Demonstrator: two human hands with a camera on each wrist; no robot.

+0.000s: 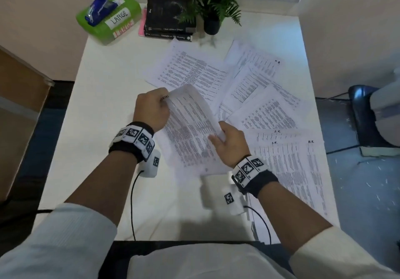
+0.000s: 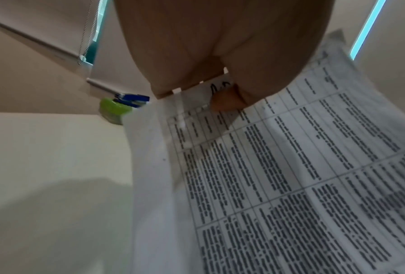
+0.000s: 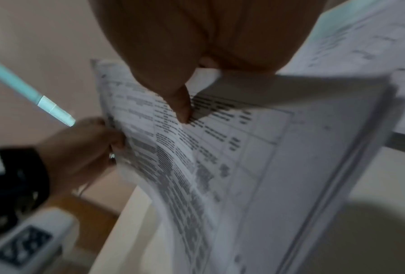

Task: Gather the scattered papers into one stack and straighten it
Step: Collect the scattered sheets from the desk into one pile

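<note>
A small stack of printed sheets (image 1: 190, 131) is held just above the white table (image 1: 104, 96), bowed in the middle. My left hand (image 1: 161, 103) pinches its far left corner; in the left wrist view the thumb presses the stack of sheets (image 2: 278, 166) near the top edge. My right hand (image 1: 218, 136) grips the right edge, thumb on the printed face, as the right wrist view shows on the stack of sheets (image 3: 220, 157). Several loose printed papers (image 1: 270, 109) lie fanned across the table's right half, overlapping each other.
At the table's back stand a green box (image 1: 108, 18) labelled LARGE with a blue stapler on it, a pile of dark books (image 1: 170, 18) and a potted plant (image 1: 214, 3). A dark chair (image 1: 368, 114) sits off the right edge. Cables trail from both wrists.
</note>
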